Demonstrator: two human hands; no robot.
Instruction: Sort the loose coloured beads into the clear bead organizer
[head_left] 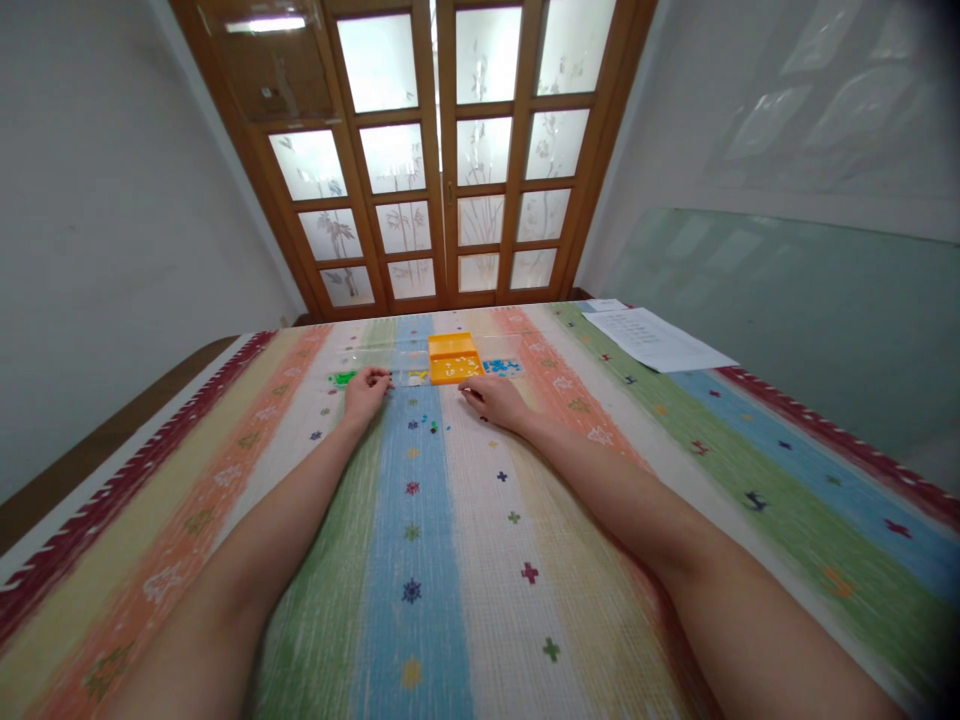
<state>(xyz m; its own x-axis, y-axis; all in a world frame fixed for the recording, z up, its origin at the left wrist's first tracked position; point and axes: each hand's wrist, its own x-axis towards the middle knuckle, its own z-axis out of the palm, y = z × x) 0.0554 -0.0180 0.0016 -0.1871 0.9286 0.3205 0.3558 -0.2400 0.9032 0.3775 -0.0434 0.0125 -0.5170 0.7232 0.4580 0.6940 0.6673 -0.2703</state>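
A small orange box (454, 346) lies with its lid up on the striped cloth, holding pale little pieces (456, 367). Left of it, my left hand (366, 392) has its fingers drawn together between green pieces (344, 378) and yellow pieces (417, 376). My right hand (495, 399) rests by the box's front right corner, fingers curled, close to blue pieces (501, 367) in a clear tray. Whatever either hand's fingertips hold is too small to make out. Several tiny loose pieces (433, 427) lie on the cloth between my hands.
The striped tablecloth (411, 620) covers the table. Printed white sheets (652, 337) lie at the far right. A glass panel (795, 300) leans along the right wall. Wooden doors with frosted panes (480, 150) stand beyond the table's far edge.
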